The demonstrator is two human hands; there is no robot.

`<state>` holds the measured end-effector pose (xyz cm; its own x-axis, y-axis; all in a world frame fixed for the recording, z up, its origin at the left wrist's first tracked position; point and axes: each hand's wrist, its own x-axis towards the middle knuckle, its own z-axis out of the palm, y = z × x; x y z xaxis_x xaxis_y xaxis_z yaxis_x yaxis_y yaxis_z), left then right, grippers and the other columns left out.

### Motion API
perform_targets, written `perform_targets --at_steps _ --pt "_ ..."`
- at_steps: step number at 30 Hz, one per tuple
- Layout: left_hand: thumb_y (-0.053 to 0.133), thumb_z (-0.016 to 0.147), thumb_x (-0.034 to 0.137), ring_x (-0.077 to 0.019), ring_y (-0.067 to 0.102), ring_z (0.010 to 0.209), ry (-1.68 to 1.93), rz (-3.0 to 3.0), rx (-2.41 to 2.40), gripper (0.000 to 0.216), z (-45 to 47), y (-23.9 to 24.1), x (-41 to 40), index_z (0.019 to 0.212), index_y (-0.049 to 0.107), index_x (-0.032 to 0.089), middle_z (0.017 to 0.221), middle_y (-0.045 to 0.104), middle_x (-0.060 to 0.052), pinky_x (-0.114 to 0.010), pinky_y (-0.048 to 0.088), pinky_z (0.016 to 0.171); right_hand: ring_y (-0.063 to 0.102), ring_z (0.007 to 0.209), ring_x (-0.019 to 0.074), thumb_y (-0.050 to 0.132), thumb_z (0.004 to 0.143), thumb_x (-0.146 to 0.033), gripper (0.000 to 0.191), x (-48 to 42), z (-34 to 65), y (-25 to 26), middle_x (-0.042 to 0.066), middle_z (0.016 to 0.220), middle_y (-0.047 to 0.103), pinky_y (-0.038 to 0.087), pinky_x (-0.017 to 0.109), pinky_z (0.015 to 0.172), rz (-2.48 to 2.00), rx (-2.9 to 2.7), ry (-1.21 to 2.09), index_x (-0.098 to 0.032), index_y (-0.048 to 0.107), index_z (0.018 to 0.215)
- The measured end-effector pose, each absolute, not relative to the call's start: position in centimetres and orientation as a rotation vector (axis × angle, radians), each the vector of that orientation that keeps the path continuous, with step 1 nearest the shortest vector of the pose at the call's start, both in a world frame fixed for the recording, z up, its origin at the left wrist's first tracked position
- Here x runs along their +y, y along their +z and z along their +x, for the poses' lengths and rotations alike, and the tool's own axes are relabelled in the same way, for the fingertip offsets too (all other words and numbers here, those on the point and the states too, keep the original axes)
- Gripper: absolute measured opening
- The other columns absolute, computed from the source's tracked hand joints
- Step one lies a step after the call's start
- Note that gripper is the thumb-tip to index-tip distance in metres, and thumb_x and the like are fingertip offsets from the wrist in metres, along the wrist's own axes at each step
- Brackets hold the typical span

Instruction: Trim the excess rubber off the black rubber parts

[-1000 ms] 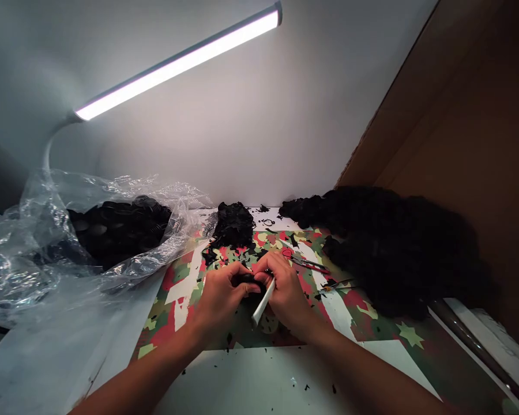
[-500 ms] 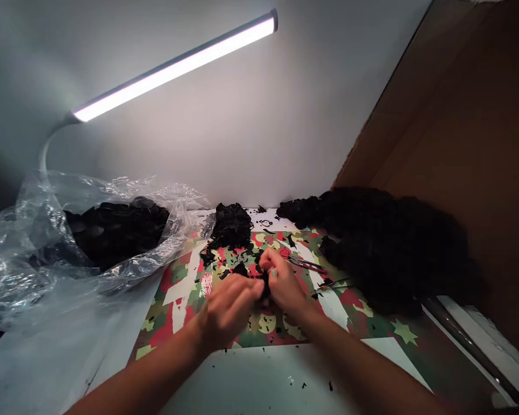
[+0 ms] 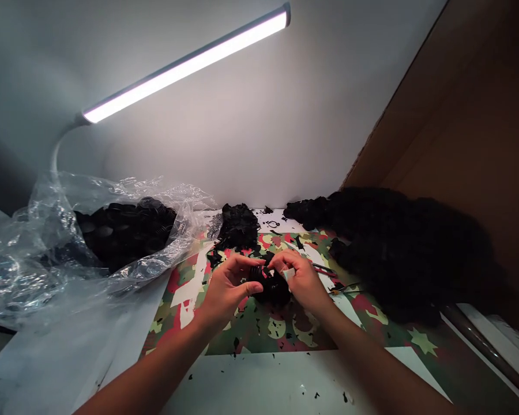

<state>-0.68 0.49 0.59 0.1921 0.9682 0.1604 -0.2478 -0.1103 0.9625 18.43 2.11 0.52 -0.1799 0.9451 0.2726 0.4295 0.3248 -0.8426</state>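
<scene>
head view: left hand point(image 3: 225, 288) holds a ridged black piece point(image 3: 255, 273); right hand point(image 3: 301, 281) grips a pale tool point(image 3: 289, 273).

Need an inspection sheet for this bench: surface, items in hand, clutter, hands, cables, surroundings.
Surface: camouflage-patterned sheet over a pale surface; black scraps scattered on both.
Items in hand: black ribbed piece; pale item, mostly hidden.
Clutter: clear plastic bag with black discs; small black heap; large black heap at right; red-edged tool, partly hidden.
Hands: left hand holds the ribbed piece between thumb and fingers; right hand grips the pale item.
Cables: nothing seen.
Surroundings: lit bar lamp overhead, pale wall behind, cardboard at right.
</scene>
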Motion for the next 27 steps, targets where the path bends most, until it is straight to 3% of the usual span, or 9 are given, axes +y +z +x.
perform_targets --at_steps 7,12,19,24,27 --pt "0.084 0.069 0.021 -0.0197 0.069 0.084 1.183 1.371 0.982 0.027 -0.4 0.5 -0.1 0.093 0.071 0.018 0.089 0.073 -0.004 -0.031 0.056 0.079 0.053 0.072 0.0167 0.064 0.088 -0.038 0.022 0.1 17.3 2.2 0.0 0.076 0.06 0.041 0.028 0.065 -1.187 -1.712 0.942 -0.02 0.065 0.075" --pt "0.088 0.063 0.021 -0.0178 0.068 0.079 1.206 1.193 0.941 0.035 -0.4 0.6 0.3 0.096 0.077 0.018 0.089 0.075 -0.004 -0.028 0.056 0.072 0.047 0.068 0.015 0.06 0.089 -0.049 0.036 0.2 17.3 2.4 -0.001 0.069 0.053 0.038 0.027 0.062 -1.148 -1.523 1.242 -0.019 0.059 0.069" --pt "0.089 0.062 0.022 -0.0181 0.069 0.08 1.179 1.077 0.881 0.032 -0.5 0.3 0.7 0.092 0.079 0.016 0.083 0.078 -0.005 -0.027 0.055 0.074 0.037 0.06 0.0121 0.069 0.08 -0.053 0.04 0.1 17.3 2.7 -0.003 0.065 0.045 0.032 0.027 0.057 -1.057 -1.267 1.476 -0.02 0.053 0.065" --pt "0.088 0.065 0.026 -0.0192 0.069 0.082 1.168 1.085 0.877 0.032 -0.5 0.1 0.6 0.093 0.077 0.015 0.085 0.077 -0.006 -0.029 0.055 0.077 0.039 0.059 0.0123 0.068 0.081 -0.052 0.04 0.3 17.3 2.6 -0.002 0.063 0.046 0.032 0.026 0.055 -1.06 -1.277 1.469 -0.02 0.052 0.063" --pt "0.083 0.073 0.031 -0.0188 0.07 0.088 1.153 1.138 0.906 0.041 -0.7 0.5 0.4 0.111 0.072 0.019 0.103 0.074 -0.007 -0.03 0.054 0.081 0.046 0.063 0.0141 0.064 0.088 -0.047 0.033 0.3 17.4 1.9 -0.001 0.067 0.054 0.037 0.027 0.058 -1.098 -1.461 1.231 -0.019 0.061 0.07"
